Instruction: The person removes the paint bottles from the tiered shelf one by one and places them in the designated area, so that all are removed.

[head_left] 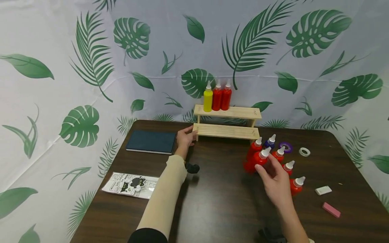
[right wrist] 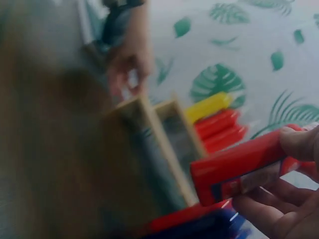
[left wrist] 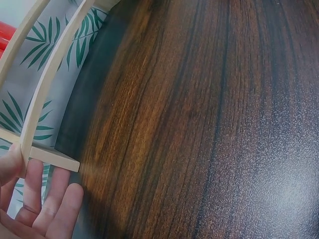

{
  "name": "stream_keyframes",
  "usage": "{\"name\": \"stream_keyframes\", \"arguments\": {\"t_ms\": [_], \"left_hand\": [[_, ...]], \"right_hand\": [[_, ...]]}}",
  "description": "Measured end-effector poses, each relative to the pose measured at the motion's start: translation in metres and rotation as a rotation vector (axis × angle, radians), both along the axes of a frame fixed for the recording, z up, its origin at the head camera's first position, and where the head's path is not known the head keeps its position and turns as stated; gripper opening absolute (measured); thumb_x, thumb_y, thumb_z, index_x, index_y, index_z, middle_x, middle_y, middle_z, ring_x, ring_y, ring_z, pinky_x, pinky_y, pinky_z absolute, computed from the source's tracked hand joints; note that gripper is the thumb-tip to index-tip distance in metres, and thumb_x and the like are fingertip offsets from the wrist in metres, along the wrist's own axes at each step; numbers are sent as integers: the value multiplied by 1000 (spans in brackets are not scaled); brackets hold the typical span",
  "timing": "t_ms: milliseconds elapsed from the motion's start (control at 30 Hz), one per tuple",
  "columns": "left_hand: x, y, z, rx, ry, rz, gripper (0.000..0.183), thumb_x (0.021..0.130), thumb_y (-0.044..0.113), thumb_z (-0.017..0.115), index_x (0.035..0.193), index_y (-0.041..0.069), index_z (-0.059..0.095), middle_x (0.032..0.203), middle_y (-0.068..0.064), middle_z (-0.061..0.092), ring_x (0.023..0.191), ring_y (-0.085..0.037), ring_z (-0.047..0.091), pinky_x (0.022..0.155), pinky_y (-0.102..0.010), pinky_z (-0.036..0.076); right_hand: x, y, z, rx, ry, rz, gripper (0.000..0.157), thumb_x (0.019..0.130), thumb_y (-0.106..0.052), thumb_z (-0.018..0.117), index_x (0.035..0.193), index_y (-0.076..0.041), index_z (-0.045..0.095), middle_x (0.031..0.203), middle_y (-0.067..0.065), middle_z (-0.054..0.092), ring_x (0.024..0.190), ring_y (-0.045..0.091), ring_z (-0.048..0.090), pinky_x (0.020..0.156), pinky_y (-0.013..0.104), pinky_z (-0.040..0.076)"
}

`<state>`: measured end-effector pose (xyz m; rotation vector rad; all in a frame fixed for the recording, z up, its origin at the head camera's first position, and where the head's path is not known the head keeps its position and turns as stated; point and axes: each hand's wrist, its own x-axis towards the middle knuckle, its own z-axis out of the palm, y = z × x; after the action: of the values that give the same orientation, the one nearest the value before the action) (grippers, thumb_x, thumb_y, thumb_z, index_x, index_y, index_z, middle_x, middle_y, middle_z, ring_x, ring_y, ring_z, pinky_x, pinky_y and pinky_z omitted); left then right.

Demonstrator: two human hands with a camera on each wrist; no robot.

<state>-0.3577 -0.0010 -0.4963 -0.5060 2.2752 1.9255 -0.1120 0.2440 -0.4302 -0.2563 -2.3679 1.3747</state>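
My left hand grips the left end of a two-tier wooden shelf. In the left wrist view its thumb lies along the wood, with fingers under a flat wooden piece. My right hand holds a red squeeze bottle with a white nozzle near its top. The right wrist view shows this bottle tilted, a label on its side. On the upper tier stand a yellow bottle and two red bottles side by side; nothing stands on the lower tier.
Around the right hand stand several more red bottles and a blue bottle. Purple tape, white tape, a white block and a pink block lie rightward. At left are a dark notebook and a cat-print packet.
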Motion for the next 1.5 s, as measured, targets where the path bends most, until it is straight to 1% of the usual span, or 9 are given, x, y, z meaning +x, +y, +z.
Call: {"name": "stream_keyframes", "arguments": {"t_ms": [67,167,233,267,400,600,1100,1267,1500], "left_hand": [[-1,0,0,0,-4,0,32,85,23,74,116,26,71,92,-8,74,77,-18,71,62,-36,57],[-2,0,0,-2,-8,0,32,85,24,74,117,27,71,92,-8,74,79,-19,72,62,-36,57],[-2,0,-1,-5,-9,0,32,85,24,74,117,27,71,92,-8,74,80,-20,72,61,-36,57],[-2,-1,-1,-5,-7,1,32,85,24,74,117,27,71,92,-8,74,80,-20,72,61,-36,57],[-3,-1,-1,-12,-6,2,32,85,24,74,117,27,71,93,-8,73,81,-20,72,60,-35,57],[-2,-1,-1,-11,-10,5,32,85,24,74,116,28,71,95,-8,73,82,-20,71,59,-34,57],[2,-1,-2,-18,-15,1,31,86,25,74,117,27,71,94,-9,73,80,-19,71,61,-36,57],[2,0,-2,-13,9,-6,32,86,25,73,118,27,70,95,-9,72,81,-20,71,62,-37,57],[0,1,-2,-15,-5,1,32,85,25,74,117,28,71,94,-8,73,81,-19,71,61,-36,57]], "right_hand": [[7,1,-13,9,-15,-52,54,89,-16,69,139,-7,50,132,16,57,108,18,60,80,3,40],[13,4,-28,51,-72,-132,56,91,-19,67,142,-9,46,141,14,50,119,32,55,86,14,45],[15,5,-35,70,-94,-173,57,92,-18,65,143,-9,44,144,14,47,121,36,53,88,24,46],[15,6,-39,84,-95,-188,56,93,-18,64,144,-8,43,144,15,46,121,37,53,88,30,45],[12,8,-51,136,-45,-231,54,92,-9,63,142,-2,44,140,20,49,115,36,56,88,37,46],[8,10,-61,174,-35,-237,52,93,-5,61,141,1,42,137,24,49,110,37,55,91,54,45],[6,11,-67,183,-104,-229,54,95,-6,57,144,2,36,137,27,45,115,42,48,95,58,40],[6,10,-63,187,-101,-240,56,95,-8,57,146,-2,34,138,26,45,116,41,48,94,57,41],[9,9,-52,181,-112,-244,62,92,-11,62,148,-8,34,140,22,45,119,37,50,92,53,46]]}}
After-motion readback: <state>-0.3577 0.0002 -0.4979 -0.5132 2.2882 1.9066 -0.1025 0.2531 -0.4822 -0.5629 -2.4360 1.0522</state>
